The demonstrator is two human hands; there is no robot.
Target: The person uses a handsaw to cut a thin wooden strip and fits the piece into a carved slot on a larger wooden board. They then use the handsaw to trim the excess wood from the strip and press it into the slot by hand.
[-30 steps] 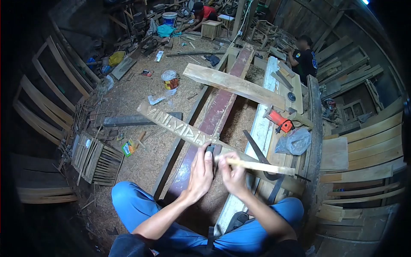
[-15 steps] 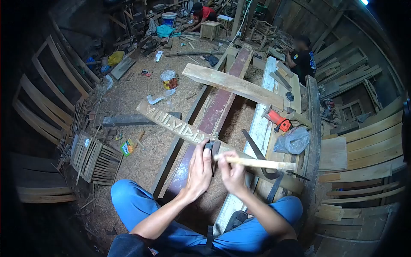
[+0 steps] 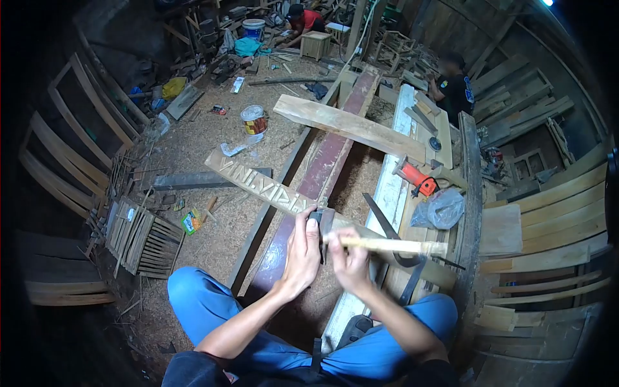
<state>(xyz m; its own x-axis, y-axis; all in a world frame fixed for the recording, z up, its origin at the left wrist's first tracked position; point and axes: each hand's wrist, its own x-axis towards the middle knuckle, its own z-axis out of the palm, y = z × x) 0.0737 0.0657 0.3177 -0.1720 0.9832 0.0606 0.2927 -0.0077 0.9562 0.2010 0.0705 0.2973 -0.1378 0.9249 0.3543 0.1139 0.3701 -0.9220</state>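
Observation:
My left hand (image 3: pixel 302 255) is closed around a dark chisel (image 3: pixel 314 218), mostly hidden by the fingers, at the carved board. Raised letters run along this long, curved wooden board (image 3: pixel 251 184), which lies across the bench beams. Close beside it, my right hand (image 3: pixel 350 261) grips a hammer by its pale wooden handle (image 3: pixel 400 246). The handle points right, and the dark hammer head (image 3: pixel 327 222) is near my left fingers. Motion slightly blurs my right hand.
A plain plank (image 3: pixel 348 124) crosses the beams farther off. To the right lie a red power tool (image 3: pixel 419 179), a plastic bag (image 3: pixel 445 209) and a dark curved tool (image 3: pixel 383 219). A paint can (image 3: pixel 253 120) stands on the shavings-covered floor. Two other people (image 3: pixel 454 87) sit farther back.
My right hand and the hammer have shifted very slightly, the handle's far end a little to the right. The left hand stays at the board, almost unmoved.

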